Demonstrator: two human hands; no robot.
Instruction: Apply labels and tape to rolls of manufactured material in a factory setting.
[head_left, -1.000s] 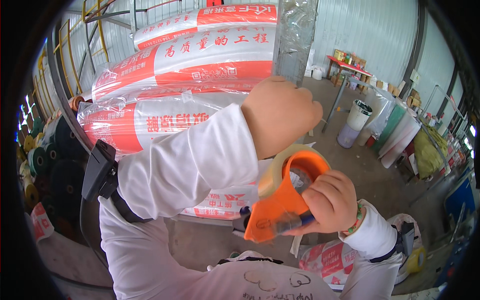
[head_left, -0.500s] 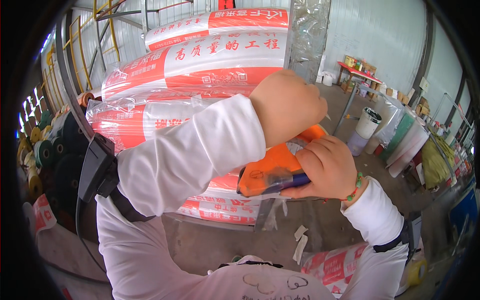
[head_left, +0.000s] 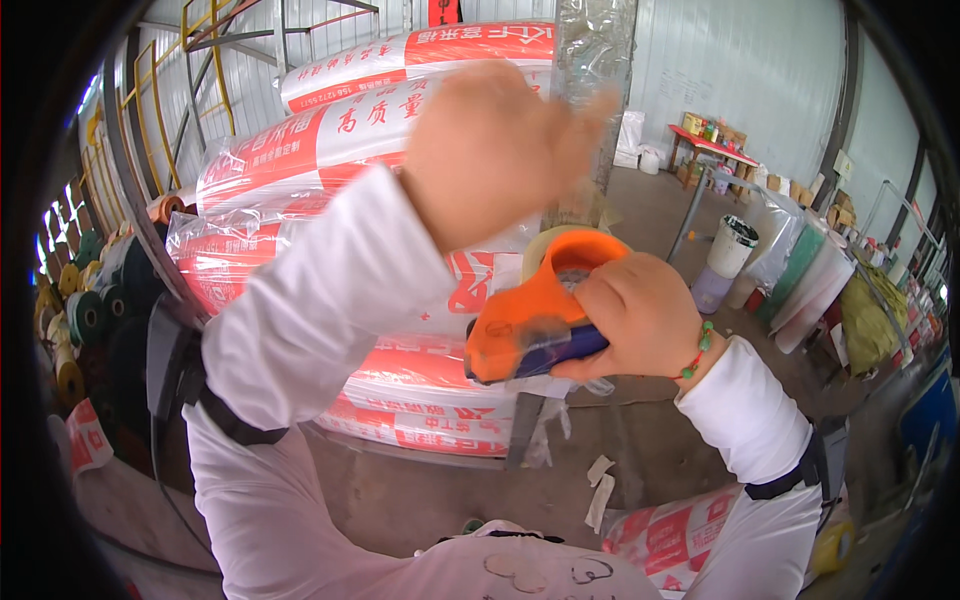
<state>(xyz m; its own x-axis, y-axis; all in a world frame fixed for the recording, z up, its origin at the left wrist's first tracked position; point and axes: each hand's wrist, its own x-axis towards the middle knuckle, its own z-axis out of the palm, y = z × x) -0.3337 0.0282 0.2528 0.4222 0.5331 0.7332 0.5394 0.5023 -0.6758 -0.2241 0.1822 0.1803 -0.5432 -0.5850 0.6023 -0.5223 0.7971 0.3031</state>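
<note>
Tape gun (head_left: 522, 308) is in front of the rolls (head_left: 265, 165), near their right end, clamped in your right grip (head_left: 640, 318). Your left grip (head_left: 490, 150), higher up, is too blurry to tell if it's apart or together. Best squeeze firmly and hold steady.

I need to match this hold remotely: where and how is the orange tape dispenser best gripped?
Take the orange tape dispenser probably by its purple handle, coming from the right, where the right hand holds it: the handle's free end points that way, clear of the tape roll.
</note>
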